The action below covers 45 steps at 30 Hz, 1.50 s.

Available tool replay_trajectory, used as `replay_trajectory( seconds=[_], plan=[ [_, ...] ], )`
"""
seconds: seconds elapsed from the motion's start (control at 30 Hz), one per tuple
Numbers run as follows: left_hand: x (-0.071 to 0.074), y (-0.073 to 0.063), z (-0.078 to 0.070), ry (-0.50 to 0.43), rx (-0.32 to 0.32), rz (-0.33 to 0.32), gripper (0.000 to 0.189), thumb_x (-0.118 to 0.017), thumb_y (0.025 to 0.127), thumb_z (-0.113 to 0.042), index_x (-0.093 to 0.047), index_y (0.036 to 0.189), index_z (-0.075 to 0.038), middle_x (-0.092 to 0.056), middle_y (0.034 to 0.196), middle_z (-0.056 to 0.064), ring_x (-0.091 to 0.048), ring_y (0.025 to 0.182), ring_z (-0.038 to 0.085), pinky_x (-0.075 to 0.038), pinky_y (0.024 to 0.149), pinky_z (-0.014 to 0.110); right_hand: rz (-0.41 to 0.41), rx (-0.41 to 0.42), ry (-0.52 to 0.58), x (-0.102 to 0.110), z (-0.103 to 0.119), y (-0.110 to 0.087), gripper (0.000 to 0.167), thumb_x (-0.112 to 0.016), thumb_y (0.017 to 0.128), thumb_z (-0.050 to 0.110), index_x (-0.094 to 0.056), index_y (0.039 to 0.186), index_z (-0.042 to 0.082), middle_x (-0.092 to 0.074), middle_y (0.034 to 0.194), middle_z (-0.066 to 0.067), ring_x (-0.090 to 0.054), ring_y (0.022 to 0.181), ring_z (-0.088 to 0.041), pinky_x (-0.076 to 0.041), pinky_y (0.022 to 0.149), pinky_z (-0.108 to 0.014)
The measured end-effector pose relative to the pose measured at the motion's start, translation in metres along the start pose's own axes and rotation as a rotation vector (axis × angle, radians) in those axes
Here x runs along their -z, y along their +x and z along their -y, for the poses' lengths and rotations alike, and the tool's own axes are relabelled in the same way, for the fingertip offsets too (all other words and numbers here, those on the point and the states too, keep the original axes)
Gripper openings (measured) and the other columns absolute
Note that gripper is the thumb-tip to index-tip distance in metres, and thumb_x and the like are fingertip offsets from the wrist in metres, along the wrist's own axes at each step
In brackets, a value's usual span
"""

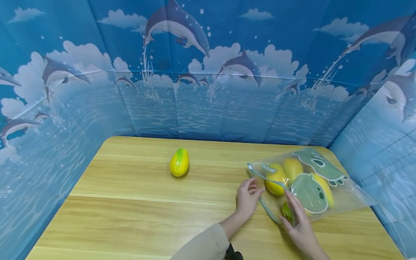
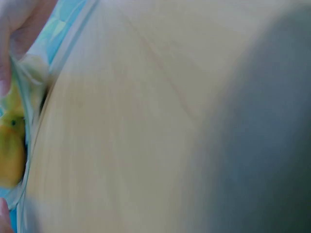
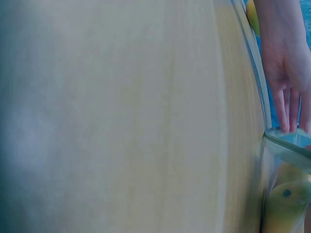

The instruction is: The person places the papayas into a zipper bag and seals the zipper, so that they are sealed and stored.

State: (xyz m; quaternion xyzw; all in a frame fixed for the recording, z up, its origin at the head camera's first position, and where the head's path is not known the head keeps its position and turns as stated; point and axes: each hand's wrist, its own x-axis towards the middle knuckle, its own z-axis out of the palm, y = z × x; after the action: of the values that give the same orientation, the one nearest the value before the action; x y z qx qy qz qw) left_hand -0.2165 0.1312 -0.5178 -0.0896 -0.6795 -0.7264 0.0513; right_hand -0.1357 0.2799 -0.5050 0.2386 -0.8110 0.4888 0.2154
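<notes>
A clear zip bag with green cartoon animal prints lies on the right of the table, its mouth parted toward the left. Inside are several yellow fruits that look like mangoes; the prints partly cover them. My right hand pinches the near side of the bag's mouth between thumb and fingers. At the mouth is my left hand, with nothing in its grasp. In the right wrist view, its fingers reach down straight at the rim. Farther left, one yellow mango-like fruit with a green streak lies alone.
The wooden table has rounded far corners. A blue cloth printed with dolphins hangs behind it and along both sides. A small black object shows beside the left sleeve at the bottom edge.
</notes>
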Motion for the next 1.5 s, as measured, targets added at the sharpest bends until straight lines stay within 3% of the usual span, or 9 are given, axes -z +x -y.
replay_trajectory(
  seconds=[0.13,0.37,0.57,0.8,1.03,1.23,1.5],
  plan=[
    [0.018,0.001,-0.002,-0.012,-0.060,-0.030,0.039,-0.069,0.079,-0.007,-0.055,0.113,0.007,-0.058,0.106,0.018,-0.057,0.097,0.030,-0.051,0.082,0.024,0.000,0.010,0.000,0.000,0.000,0.000,0.094,-0.055,0.052,-0.039,-0.022,0.137,-0.014,-0.020,0.146,-0.018,-0.024,0.134,-0.006,-0.023,0.104,-0.013],
    [0.063,0.004,-0.011,0.167,-0.204,-0.088,0.039,-0.069,0.080,-0.011,-0.055,0.113,0.003,-0.057,0.109,0.019,-0.056,0.098,0.033,-0.050,0.085,0.035,-0.006,0.007,0.002,-0.001,0.002,0.001,0.094,-0.055,0.053,-0.039,-0.023,0.137,-0.013,-0.021,0.146,-0.017,-0.024,0.134,-0.005,-0.024,0.103,-0.013],
    [0.105,0.009,-0.019,0.254,-0.322,-0.185,0.040,-0.072,0.076,-0.006,-0.057,0.112,0.002,-0.059,0.108,0.016,-0.056,0.096,0.035,-0.049,0.084,0.038,-0.008,0.008,-0.018,-0.001,0.002,0.001,0.094,-0.055,0.053,-0.039,-0.023,0.137,-0.013,-0.022,0.147,-0.016,-0.023,0.134,-0.005,-0.023,0.103,-0.012],
    [0.150,0.015,-0.029,0.325,-0.391,-0.304,0.043,-0.074,0.074,-0.007,-0.058,0.113,0.000,-0.060,0.108,0.013,-0.055,0.098,0.033,-0.048,0.085,0.042,-0.007,0.008,-0.031,-0.001,0.002,0.001,0.094,-0.056,0.053,-0.038,-0.023,0.137,-0.012,-0.022,0.146,-0.016,-0.023,0.134,-0.005,-0.023,0.103,-0.012],
    [0.188,0.022,-0.035,0.354,-0.397,-0.443,0.046,-0.077,0.071,-0.006,-0.058,0.112,0.002,-0.058,0.110,0.017,-0.054,0.100,0.033,-0.046,0.088,0.045,-0.008,0.007,-0.036,-0.001,0.001,0.001,0.094,-0.056,0.053,-0.038,-0.024,0.137,-0.012,-0.023,0.146,-0.017,-0.022,0.134,-0.006,-0.023,0.103,-0.011],
    [0.212,0.027,-0.030,0.398,-0.339,-0.564,0.048,-0.078,0.070,-0.006,-0.057,0.112,0.004,-0.056,0.112,0.017,-0.052,0.106,0.033,-0.041,0.095,0.047,-0.001,0.006,-0.020,0.000,0.001,0.001,0.094,-0.056,0.054,-0.038,-0.023,0.138,-0.012,-0.022,0.146,-0.015,-0.022,0.134,-0.006,-0.023,0.103,-0.012],
    [0.222,0.028,-0.024,0.431,-0.219,-0.557,0.060,-0.081,0.066,-0.011,-0.054,0.119,0.000,-0.051,0.120,0.017,-0.045,0.111,0.033,-0.036,0.097,0.048,0.005,0.002,0.010,0.000,0.000,0.001,0.093,-0.055,0.054,-0.039,-0.022,0.137,-0.013,-0.022,0.147,-0.015,-0.019,0.136,-0.007,-0.023,0.103,-0.013]
  ],
)
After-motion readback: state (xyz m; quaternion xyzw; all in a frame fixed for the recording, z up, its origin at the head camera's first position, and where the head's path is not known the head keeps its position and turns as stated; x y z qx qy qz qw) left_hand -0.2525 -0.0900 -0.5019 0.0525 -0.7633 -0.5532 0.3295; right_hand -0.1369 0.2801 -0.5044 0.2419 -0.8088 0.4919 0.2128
